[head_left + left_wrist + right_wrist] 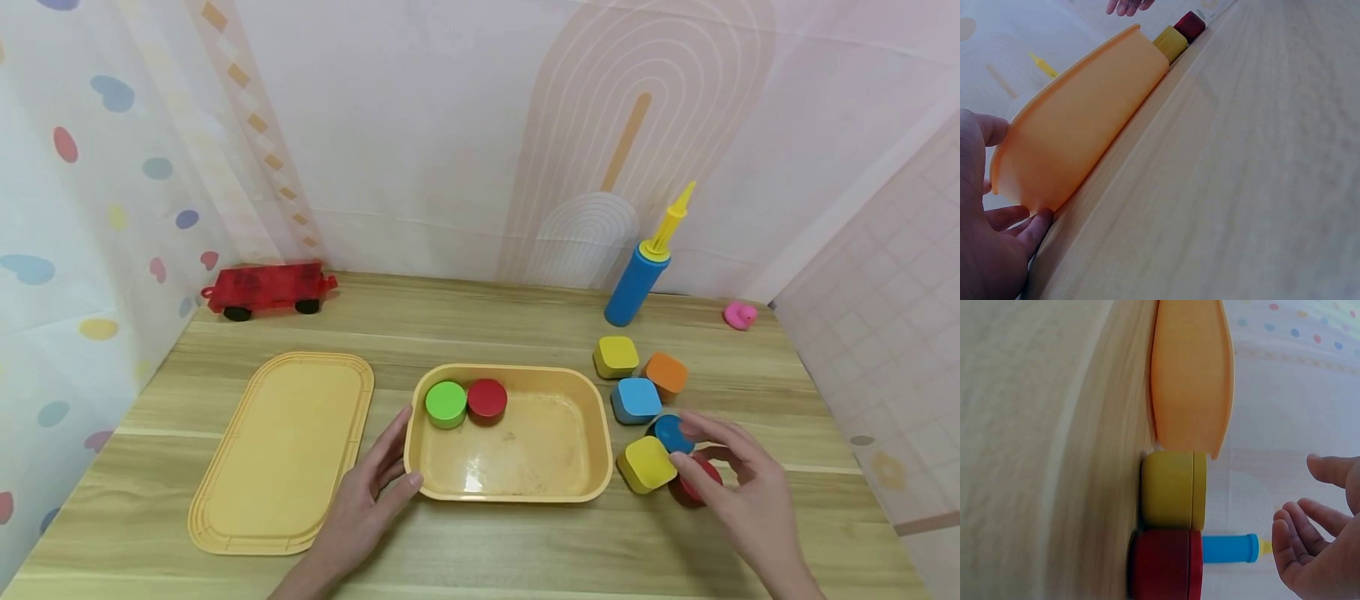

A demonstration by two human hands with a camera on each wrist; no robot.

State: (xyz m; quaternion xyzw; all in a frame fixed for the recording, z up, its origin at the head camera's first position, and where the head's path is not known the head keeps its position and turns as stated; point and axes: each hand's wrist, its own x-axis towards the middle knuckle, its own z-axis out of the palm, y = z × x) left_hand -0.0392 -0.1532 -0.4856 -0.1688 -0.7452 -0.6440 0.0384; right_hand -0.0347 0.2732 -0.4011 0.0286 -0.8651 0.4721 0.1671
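Observation:
A light orange plastic tub [517, 493] stands on the table with a green round box [447, 403] and a red round box [487, 400] inside its left end. My left hand [371, 492] holds the tub's left end, the thumb at the front corner and the fingers along the outer wall. Above the small boxes to the right hovers my right hand [738, 483], thumb and fingers apart and nothing between them. Under it are a dark blue round box [670, 433], a second red round box [705, 482] and a yellow square box [1169, 490].
Behind these stand a light blue box [636, 400], an orange box [665, 375] and another yellow box [617, 357]. A flat lid [281, 450] lies left. Along the back are a red toy wagon [270, 287], a blue hand pump [636, 283] and a pink duck [740, 315].

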